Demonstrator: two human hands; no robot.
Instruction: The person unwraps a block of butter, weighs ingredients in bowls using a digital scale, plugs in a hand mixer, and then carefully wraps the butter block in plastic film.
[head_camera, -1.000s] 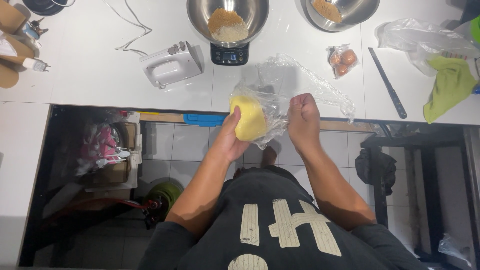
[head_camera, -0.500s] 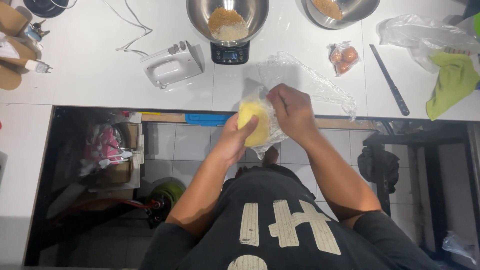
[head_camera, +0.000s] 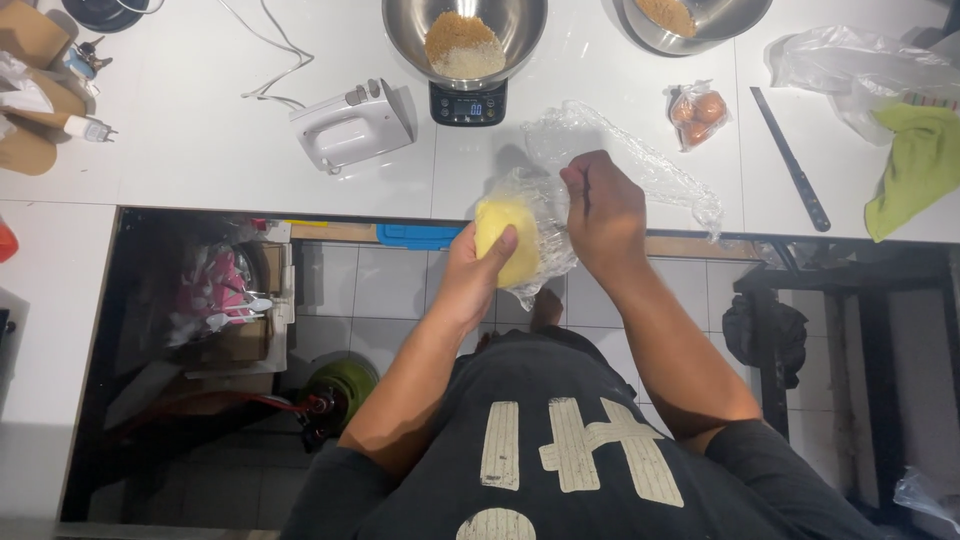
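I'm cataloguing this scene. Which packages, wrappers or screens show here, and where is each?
Clear plastic wrap: crinkled, around the pale yellow block held by left hand; right hand pulls it.
Small clear bag of brown eggs: counter, right.
Black scale's lit screen: under steel bowl.

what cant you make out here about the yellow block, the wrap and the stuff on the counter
- Yellow block, head view: the far side is hidden by clear wrap and the left hand.
- Right hand: fingertips curl under, so its grip on the wrap is unclear.
- Second bowl: cut off by the top edge.
- Scale: display too small to read.
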